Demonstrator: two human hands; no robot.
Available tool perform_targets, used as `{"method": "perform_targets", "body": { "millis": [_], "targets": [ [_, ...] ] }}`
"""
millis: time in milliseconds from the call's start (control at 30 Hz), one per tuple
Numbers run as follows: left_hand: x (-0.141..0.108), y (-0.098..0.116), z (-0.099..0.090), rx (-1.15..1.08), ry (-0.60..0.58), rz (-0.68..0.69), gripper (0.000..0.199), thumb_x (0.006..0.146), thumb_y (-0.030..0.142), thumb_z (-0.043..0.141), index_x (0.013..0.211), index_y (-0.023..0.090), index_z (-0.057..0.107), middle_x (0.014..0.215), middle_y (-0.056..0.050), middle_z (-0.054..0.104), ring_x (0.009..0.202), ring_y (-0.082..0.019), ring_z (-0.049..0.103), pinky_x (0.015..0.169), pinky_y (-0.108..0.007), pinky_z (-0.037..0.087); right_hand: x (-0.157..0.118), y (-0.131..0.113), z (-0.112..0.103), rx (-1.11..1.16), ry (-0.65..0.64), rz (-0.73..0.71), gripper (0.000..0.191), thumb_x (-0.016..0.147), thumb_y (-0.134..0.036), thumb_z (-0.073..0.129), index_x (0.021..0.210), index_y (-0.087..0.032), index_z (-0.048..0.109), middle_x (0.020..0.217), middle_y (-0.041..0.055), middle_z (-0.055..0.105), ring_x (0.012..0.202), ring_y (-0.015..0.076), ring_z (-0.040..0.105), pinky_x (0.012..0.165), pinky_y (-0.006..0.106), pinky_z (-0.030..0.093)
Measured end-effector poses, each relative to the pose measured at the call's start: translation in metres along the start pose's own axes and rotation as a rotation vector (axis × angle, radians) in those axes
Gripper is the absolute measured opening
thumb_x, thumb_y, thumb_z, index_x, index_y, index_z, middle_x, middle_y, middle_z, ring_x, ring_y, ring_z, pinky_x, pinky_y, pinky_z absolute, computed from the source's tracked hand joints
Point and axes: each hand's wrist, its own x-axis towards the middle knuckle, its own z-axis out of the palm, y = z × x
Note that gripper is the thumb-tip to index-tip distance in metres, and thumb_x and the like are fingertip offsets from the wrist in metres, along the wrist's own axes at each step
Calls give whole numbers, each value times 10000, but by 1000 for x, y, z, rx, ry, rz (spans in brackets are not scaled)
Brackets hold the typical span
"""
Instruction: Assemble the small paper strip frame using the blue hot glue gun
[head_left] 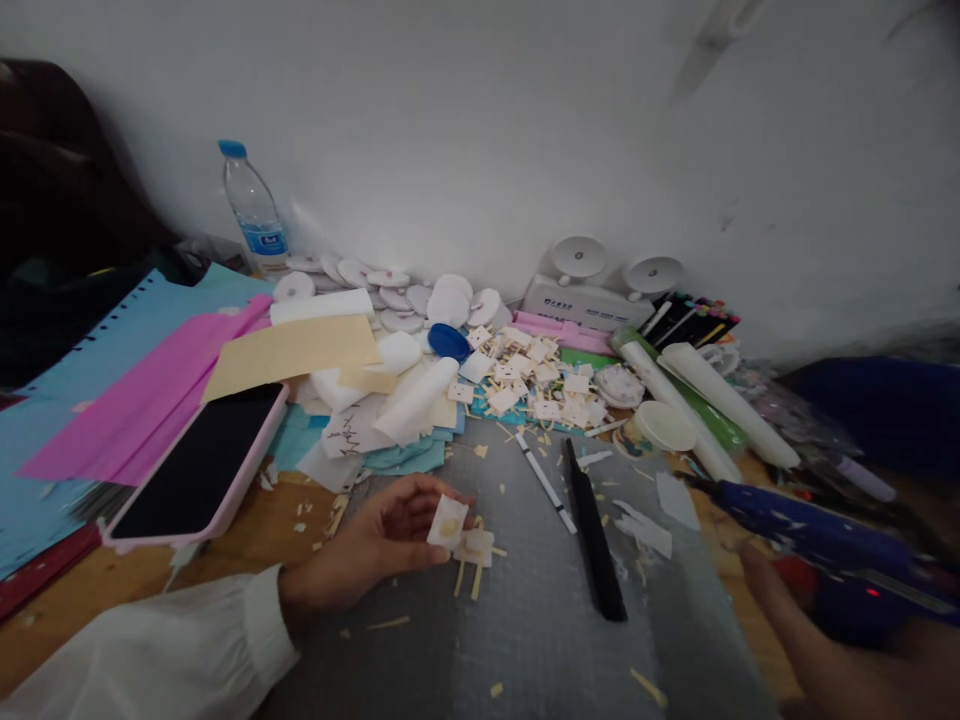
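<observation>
Between the thumb and fingers of my left hand (382,530) is a small white paper square (448,521) with a yellowish patch on its face. Just right of it, a small paper figure (475,547) with thin yellow strips as limbs lies on the grey mat (525,650), close to my fingertips. My right hand (847,640), at the lower right edge, is wrapped round a blue glue gun (817,530) with a small red light lit; its nozzle points left, away from the paper pieces.
A black cutter (595,540) and a white pen (545,483) lie on the mat. Behind are a pile of paper figures (525,375), a paper cup (660,428) and white rolls (701,405). A phone (199,465), coloured paper (142,390) and a bottle (255,210) are at left.
</observation>
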Motion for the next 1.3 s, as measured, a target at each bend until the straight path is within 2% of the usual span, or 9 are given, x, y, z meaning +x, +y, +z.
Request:
{"method": "perform_targets", "body": {
  "millis": [67, 167, 267, 367, 500, 800, 967, 1200, 1300],
  "targets": [
    [-1, 0, 1, 24, 18, 2, 374, 771, 91, 738, 1078, 226, 572, 1227, -37, 601, 1117, -154, 564, 968, -315, 414, 1, -30, 20, -90, -21, -7, 259, 669, -468, 711, 570, -301, 539, 400, -8, 531, 347, 228, 557, 321, 321, 381],
    [-2, -1, 2, 24, 23, 0, 362, 772, 83, 732, 1063, 221, 566, 1155, -18, 619, 1065, -136, 583, 931, -285, 429, -9, -65, 49, 25, -120, -142, 259, 760, -429, 612, 595, -250, 521, 402, -20, 524, 322, 187, 531, 318, 286, 408],
    [-1, -6, 1, 22, 10, 1, 383, 754, 60, 738, 1056, 211, 558, 1058, -6, 631, 1009, -133, 601, 885, -273, 447, -28, -75, 69, 159, -174, -238, 183, 778, -382, 592, 819, -204, 582, 603, 13, 652, 460, 184, 619, 430, 284, 506],
    [0, -10, 0, 24, -8, -16, 400, 743, 54, 744, 1059, 206, 552, 1034, -11, 633, 1002, -143, 607, 866, -279, 454, -44, -70, 79, 202, -213, -321, 190, 783, -374, 589, 882, -214, 563, 655, 8, 671, 504, 183, 640, 464, 285, 528],
    [1, -9, 3, 15, -41, -72, 403, 731, 35, 746, 1047, 203, 559, 1030, -10, 641, 989, -129, 609, 856, -266, 452, -51, -66, 81, 220, -274, -382, 153, 798, -339, 568, 884, -214, 552, 672, 13, 679, 550, 191, 671, 495, 276, 544],
    [-1, -3, 7, 106, -26, -113, 433, 688, 33, 765, 1039, 190, 568, 1050, -29, 635, 979, -145, 607, 871, -301, 461, -55, -65, 79, 259, -388, -367, 183, 801, -345, 590, 915, -206, 554, 688, 20, 685, 554, 192, 682, 494, 265, 551],
    [-2, -4, 7, 138, -12, -116, 432, 680, 48, 776, 1036, 188, 575, 1080, -42, 634, 1004, -163, 608, 901, -323, 458, -56, -65, 79, 314, -492, -336, 149, 779, -305, 607, 886, -232, 534, 644, -30, 636, 505, 160, 646, 461, 241, 521],
    [-2, -3, 9, 148, -14, -112, 421, 696, 58, 768, 1051, 193, 587, 1086, -44, 645, 1033, -187, 607, 923, -352, 451, -52, -70, 74, 359, -549, -350, 88, 758, -217, 592, 781, -244, 511, 585, -49, 587, 466, 134, 610, 421, 216, 474],
    [-2, -4, 8, 163, -12, -107, 418, 696, 69, 772, 1051, 190, 588, 1083, -47, 643, 1032, -191, 607, 926, -359, 451, -52, -69, 73, 342, -532, -354, 85, 768, -211, 572, 806, -247, 505, 605, -45, 587, 488, 135, 615, 434, 215, 474]
  ]
}}
